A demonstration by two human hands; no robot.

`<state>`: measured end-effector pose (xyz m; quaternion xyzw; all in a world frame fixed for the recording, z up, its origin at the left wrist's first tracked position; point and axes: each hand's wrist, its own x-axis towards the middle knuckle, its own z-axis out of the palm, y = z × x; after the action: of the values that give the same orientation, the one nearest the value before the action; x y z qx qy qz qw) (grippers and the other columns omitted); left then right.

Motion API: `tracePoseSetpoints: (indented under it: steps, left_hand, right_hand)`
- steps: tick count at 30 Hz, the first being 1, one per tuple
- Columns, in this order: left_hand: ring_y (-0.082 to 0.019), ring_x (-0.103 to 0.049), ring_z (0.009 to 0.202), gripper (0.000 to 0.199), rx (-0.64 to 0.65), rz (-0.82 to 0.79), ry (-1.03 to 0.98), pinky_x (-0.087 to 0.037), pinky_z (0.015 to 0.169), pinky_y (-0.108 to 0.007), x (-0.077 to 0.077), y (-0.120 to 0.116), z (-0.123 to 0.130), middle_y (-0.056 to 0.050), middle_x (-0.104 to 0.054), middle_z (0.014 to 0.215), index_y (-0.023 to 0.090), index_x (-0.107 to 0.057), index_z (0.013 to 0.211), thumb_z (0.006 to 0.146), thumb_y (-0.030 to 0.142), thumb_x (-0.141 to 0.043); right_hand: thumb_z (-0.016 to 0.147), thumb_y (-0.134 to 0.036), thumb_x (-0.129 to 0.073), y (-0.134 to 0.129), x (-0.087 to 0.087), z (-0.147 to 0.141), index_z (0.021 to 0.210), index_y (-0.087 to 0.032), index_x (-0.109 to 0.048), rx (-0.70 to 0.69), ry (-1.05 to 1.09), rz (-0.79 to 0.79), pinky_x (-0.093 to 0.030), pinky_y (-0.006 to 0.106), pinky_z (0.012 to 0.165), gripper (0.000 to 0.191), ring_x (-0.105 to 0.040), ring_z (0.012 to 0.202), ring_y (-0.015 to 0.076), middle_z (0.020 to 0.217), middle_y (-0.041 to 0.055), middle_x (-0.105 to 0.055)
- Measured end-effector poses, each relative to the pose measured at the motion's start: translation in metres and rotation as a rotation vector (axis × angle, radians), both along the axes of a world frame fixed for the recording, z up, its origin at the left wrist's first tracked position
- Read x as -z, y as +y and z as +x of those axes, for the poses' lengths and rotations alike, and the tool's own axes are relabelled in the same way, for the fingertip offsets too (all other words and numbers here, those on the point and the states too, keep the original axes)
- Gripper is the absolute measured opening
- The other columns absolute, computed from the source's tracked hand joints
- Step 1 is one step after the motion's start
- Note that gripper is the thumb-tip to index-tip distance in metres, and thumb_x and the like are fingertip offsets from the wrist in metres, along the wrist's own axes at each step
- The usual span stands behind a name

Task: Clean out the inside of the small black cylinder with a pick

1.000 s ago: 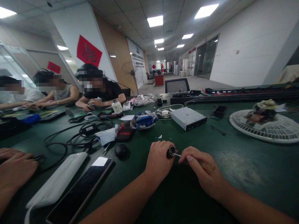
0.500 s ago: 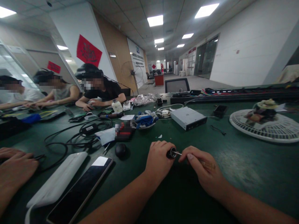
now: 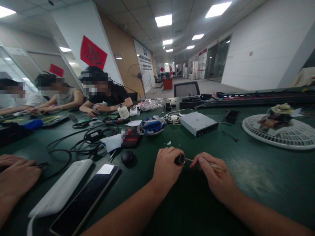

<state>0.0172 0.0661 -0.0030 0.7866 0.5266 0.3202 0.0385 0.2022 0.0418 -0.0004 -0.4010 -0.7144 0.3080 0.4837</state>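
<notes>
Near the middle of the green table, my left hand [image 3: 168, 167] is wrapped round a small black cylindrical part [image 3: 180, 159], whose round open end faces right. My right hand [image 3: 214, 173] pinches a screwdriver [image 3: 216, 168] with a translucent amber handle. Its thin metal shaft points left at the cylinder's open end; whether the tip touches it is too small to tell. A black mouse [image 3: 127, 158] lies left of my left hand.
A phone [image 3: 85, 200] and a white power bank [image 3: 61, 186] lie at the front left, beside another person's hand [image 3: 18, 177]. Farther back are black cables [image 3: 71, 151], a bowl of blue cloth [image 3: 153, 126], a grey disc drive [image 3: 198, 123] and a white fan grille [image 3: 275, 139].
My right hand has shifted slightly to the right and turned, and more of the screwdriver's handle shows. The cylinder has tilted a little in my left hand.
</notes>
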Motion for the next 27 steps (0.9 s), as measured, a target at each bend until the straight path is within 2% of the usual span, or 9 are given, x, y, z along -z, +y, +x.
tracePoseSetpoints:
  steps: [3,5,8,11,15,18,20,25,27]
  left_hand:
    - [-0.019,-0.063,0.088,0.007,0.005,-0.001,-0.009,-0.038,0.081,-0.035,0.0001,-0.0004,-0.0001,0.003,-0.07,0.087,0.025,-0.07,0.084,0.082,0.022,-0.076]
    - [-0.019,-0.063,0.088,0.009,0.007,-0.009,-0.011,-0.038,0.08,-0.035,0.0006,-0.0004,-0.0002,0.003,-0.07,0.087,0.025,-0.07,0.084,0.082,0.021,-0.076]
    - [-0.018,-0.063,0.087,0.012,-0.003,-0.018,-0.018,-0.039,0.079,-0.034,0.0012,-0.0001,-0.0004,0.003,-0.07,0.088,0.025,-0.07,0.087,0.081,0.016,-0.075]
    - [-0.019,-0.064,0.088,0.01,-0.006,-0.024,-0.014,-0.04,0.079,-0.034,0.0012,0.0001,-0.0005,0.002,-0.07,0.089,0.026,-0.07,0.087,0.082,0.017,-0.074]
    - [-0.018,-0.063,0.086,0.011,-0.002,-0.044,-0.012,-0.041,0.077,-0.034,0.0011,0.0004,-0.0007,0.002,-0.071,0.089,0.026,-0.072,0.086,0.082,0.017,-0.073]
    - [-0.018,-0.063,0.086,0.016,-0.014,-0.05,-0.031,-0.043,0.077,-0.033,0.0009,0.0007,-0.0013,0.002,-0.071,0.092,0.026,-0.072,0.089,0.081,0.012,-0.071]
    - [-0.018,-0.063,0.087,0.016,-0.021,-0.044,-0.034,-0.044,0.078,-0.033,0.0007,0.0006,-0.0015,0.002,-0.07,0.092,0.026,-0.072,0.089,0.081,0.012,-0.07]
    - [-0.018,-0.063,0.085,0.015,-0.011,-0.047,-0.069,-0.047,0.076,-0.031,0.0002,-0.0002,-0.0011,0.0,-0.069,0.091,0.025,-0.073,0.087,0.082,0.012,-0.068]
    - [-0.018,-0.063,0.085,0.018,-0.001,-0.052,-0.094,-0.048,0.075,-0.03,0.0001,-0.0002,-0.001,0.0,-0.069,0.09,0.025,-0.073,0.088,0.08,0.01,-0.069]
  right_hand:
    - [0.101,-0.025,-0.044,-0.0004,-0.0007,0.0004,0.076,-0.021,-0.069,-0.079,0.009,0.001,-0.047,0.033,0.074,0.036,-0.064,0.079,0.0199,0.078,0.0032,-0.068]
    - [0.101,-0.027,-0.044,-0.0004,-0.0006,0.0,0.079,-0.021,-0.07,-0.142,0.044,0.011,-0.048,0.033,0.077,0.036,-0.065,0.081,0.0201,0.081,0.0036,-0.069]
    - [0.102,-0.029,-0.045,0.0,0.0008,-0.001,0.087,-0.021,-0.072,-0.071,0.041,-0.02,-0.047,0.032,0.074,0.032,-0.064,0.079,0.0192,0.083,0.0031,-0.07]
    - [0.101,-0.027,-0.046,0.0011,0.0027,-0.0007,0.082,-0.021,-0.072,-0.006,0.0,-0.062,-0.046,0.031,0.071,0.033,-0.064,0.075,0.0186,0.078,0.0023,-0.069]
    - [0.102,-0.03,-0.044,0.0016,0.0023,0.0003,0.082,-0.02,-0.073,-0.125,0.026,-0.069,-0.048,0.031,0.071,0.037,-0.065,0.078,0.0195,0.082,0.0037,-0.072]
    - [0.102,-0.032,-0.044,0.001,-0.0002,-0.0007,0.09,-0.021,-0.075,-0.063,0.018,-0.083,-0.047,0.03,0.063,0.036,-0.062,0.069,0.0178,0.08,0.0027,-0.071]
    - [0.102,-0.031,-0.046,0.0006,-0.0013,-0.0013,0.088,-0.021,-0.075,-0.014,-0.011,-0.09,-0.046,0.029,0.062,0.034,-0.06,0.064,0.0169,0.075,0.0012,-0.069]
    - [0.103,-0.033,-0.043,0.0001,0.0013,0.0004,0.087,-0.021,-0.075,-0.152,-0.003,-0.08,-0.049,0.03,0.067,0.039,-0.065,0.073,0.0184,0.083,0.0031,-0.073]
    - [0.103,-0.036,-0.042,-0.0002,0.0025,0.0006,0.092,-0.021,-0.075,-0.125,0.012,-0.085,-0.047,0.03,0.062,0.038,-0.063,0.068,0.0179,0.08,0.0027,-0.071]
